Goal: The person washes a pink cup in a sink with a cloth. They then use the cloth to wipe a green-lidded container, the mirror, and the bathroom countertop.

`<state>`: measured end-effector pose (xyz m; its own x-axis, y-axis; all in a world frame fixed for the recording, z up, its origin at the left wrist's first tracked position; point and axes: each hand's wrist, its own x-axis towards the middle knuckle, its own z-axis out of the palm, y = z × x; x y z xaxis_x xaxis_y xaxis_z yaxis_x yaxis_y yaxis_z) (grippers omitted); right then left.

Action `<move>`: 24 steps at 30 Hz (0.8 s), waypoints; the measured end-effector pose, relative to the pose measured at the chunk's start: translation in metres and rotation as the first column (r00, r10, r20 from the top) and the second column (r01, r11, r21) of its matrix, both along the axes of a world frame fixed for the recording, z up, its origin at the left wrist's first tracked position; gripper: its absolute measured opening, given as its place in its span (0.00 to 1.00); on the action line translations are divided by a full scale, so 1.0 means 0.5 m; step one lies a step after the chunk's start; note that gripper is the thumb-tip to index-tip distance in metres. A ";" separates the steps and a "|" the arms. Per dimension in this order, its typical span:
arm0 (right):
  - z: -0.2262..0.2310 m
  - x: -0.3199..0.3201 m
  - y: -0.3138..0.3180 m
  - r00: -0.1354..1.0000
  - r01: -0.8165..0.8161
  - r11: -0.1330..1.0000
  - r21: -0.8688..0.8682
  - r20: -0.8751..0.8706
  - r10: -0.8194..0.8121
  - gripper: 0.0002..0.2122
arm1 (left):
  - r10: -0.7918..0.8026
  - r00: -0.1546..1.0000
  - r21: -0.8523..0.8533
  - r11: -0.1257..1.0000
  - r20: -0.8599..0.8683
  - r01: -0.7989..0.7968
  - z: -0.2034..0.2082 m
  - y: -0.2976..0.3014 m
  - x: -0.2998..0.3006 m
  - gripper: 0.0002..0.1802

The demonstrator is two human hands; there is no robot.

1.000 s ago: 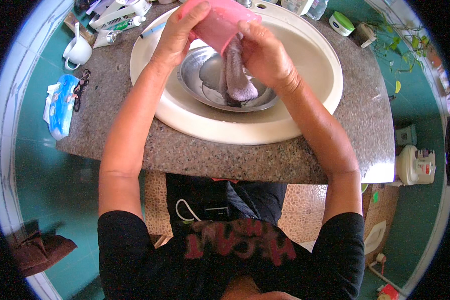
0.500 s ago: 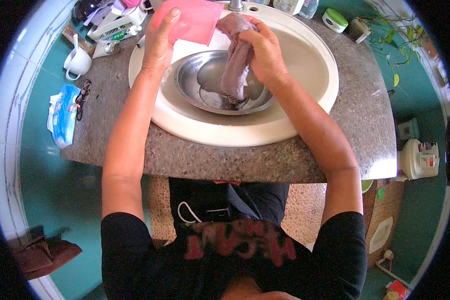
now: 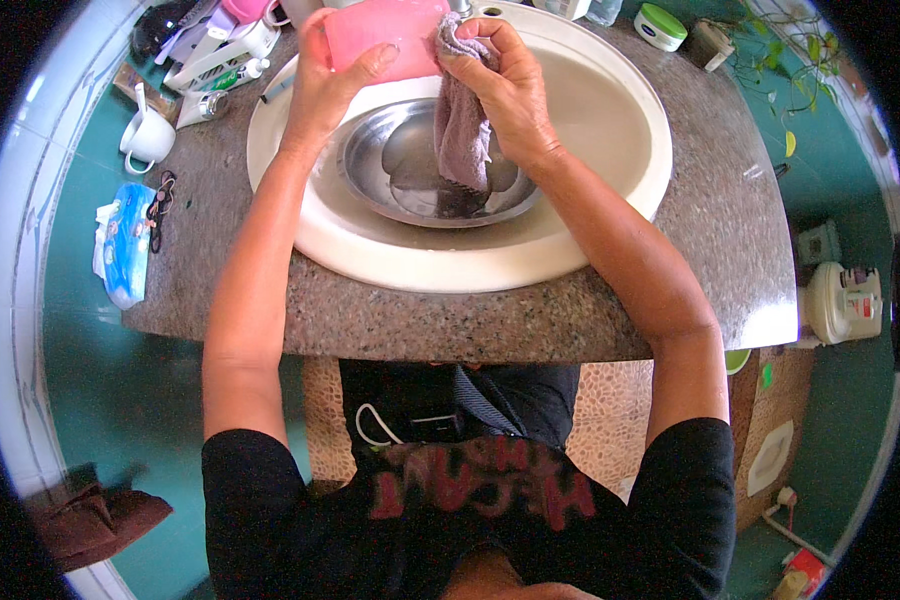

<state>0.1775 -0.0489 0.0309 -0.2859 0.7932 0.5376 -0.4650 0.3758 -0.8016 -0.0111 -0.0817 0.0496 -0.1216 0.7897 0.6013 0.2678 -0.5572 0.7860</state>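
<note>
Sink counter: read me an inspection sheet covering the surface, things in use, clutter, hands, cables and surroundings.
Surface: speckled grey-brown stone countertop, cream oval sink set in it.
Things in use: translucent pink plastic container; greyish-mauve fabric cloth hanging over a round silver metal basin in the sink.
Clutter: white handled cup, blue soft packet, round white tub with green lid.
Hands: left hand holds the container; right hand grips the cloth.
Cables: thin dark cord beside the packet; white cord loop against the person's black clothing.
Surroundings: teal wall, dark brown cloth at lower left, green leafy plant at upper right.
</note>
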 end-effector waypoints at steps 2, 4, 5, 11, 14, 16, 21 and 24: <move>0.002 -0.001 0.002 1.000 0.018 0.999 -0.045 -0.001 -0.018 0.08 | 0.006 0.997 0.090 0.996 -0.071 0.000 -0.004 0.009 -0.014 0.44; 0.003 0.005 0.006 0.997 -0.006 0.990 -0.143 -0.073 -0.005 0.09 | 0.133 0.965 0.244 0.967 -0.224 -0.077 -0.005 0.009 -0.009 0.46; -0.001 0.011 0.014 0.997 -0.002 0.990 -0.142 -0.073 -0.008 0.09 | 0.130 0.966 0.245 0.967 -0.223 -0.074 -0.003 0.004 0.000 0.46; -0.011 0.029 0.037 0.995 -0.038 0.965 -0.259 -0.103 0.012 0.07 | 0.398 0.693 0.551 0.834 -0.601 -0.001 0.009 -0.017 0.053 0.50; 0.006 0.012 0.024 0.991 -0.039 0.988 -0.148 -0.134 0.019 0.07 | 0.116 0.991 0.074 0.990 0.060 -0.121 -0.006 0.007 0.047 0.50; 0.005 0.001 0.015 0.991 -0.060 0.996 -0.066 -0.124 0.052 0.08 | 0.027 0.911 -0.219 0.973 0.412 0.070 -0.016 -0.012 0.035 0.50; 0.005 0.005 0.015 0.997 0.021 0.999 0.031 -0.079 -0.019 0.07 | -0.134 0.948 -0.192 0.962 0.289 0.194 -0.010 0.001 0.018 0.41; 0.012 0.011 0.006 0.998 0.053 0.998 0.019 0.042 -0.054 0.07 | 0.019 0.996 -0.051 0.999 0.082 -0.014 0.001 -0.007 0.020 0.37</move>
<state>0.1829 -0.0460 0.0367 -0.2665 0.7984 0.5399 -0.4094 0.4134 -0.8133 -0.0012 -0.0854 0.0503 -0.1821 0.8164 0.5480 0.2101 -0.5122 0.8328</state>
